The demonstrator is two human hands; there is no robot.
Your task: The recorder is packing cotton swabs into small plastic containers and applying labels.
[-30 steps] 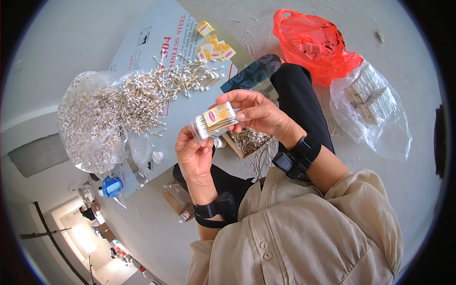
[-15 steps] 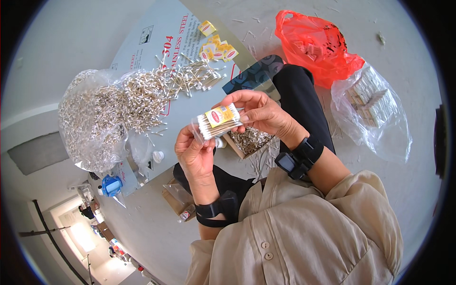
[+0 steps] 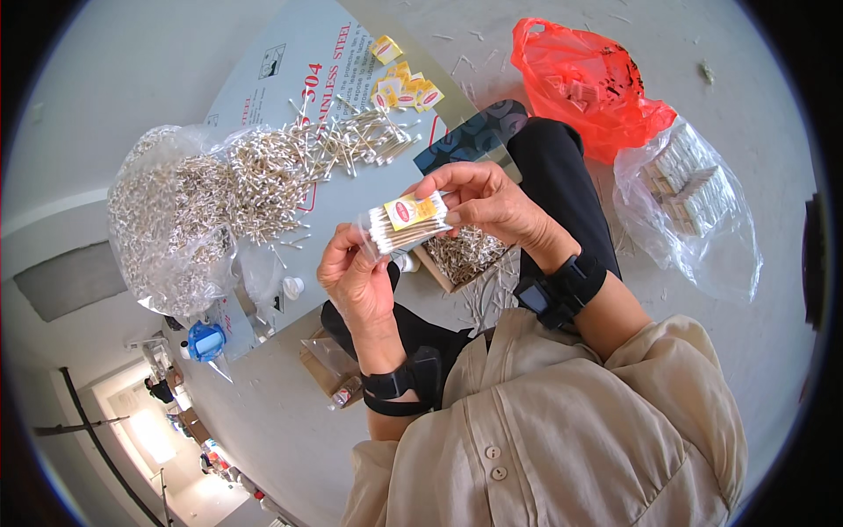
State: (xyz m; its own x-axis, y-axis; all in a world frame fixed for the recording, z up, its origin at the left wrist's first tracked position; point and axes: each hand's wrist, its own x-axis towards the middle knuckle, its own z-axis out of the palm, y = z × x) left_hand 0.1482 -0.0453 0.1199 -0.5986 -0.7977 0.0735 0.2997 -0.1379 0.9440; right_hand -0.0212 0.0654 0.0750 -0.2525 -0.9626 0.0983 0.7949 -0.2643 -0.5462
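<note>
Between my two hands is a small clear bag of cotton swabs (image 3: 409, 235) with a yellow label card lying over the sticks. My left hand (image 3: 358, 285) pinches the bag's clear left end between thumb and fingers. At the other end my right hand (image 3: 492, 206) grips it, thumb near the swab tips and fingers behind. Below the bag, an open cardboard box (image 3: 465, 262) holds many loose swabs. Farther off, a pile of loose swabs (image 3: 263, 176) spills from a large clear plastic bag (image 3: 162, 228) onto the metal sheet tabletop (image 3: 255, 97).
Several yellow label cards (image 3: 404, 88) lie at the table's far end. To the right, a red plastic bag (image 3: 575, 79) and a clear bag of packed swabs (image 3: 685, 193) rest on the floor. A blue bottle (image 3: 206, 342) stands left, and another box (image 3: 329, 373) sits below the table.
My left hand has shifted slightly left and my right hand slightly right, both still on the bag. The bag has moved marginally; the surroundings stay the same.
</note>
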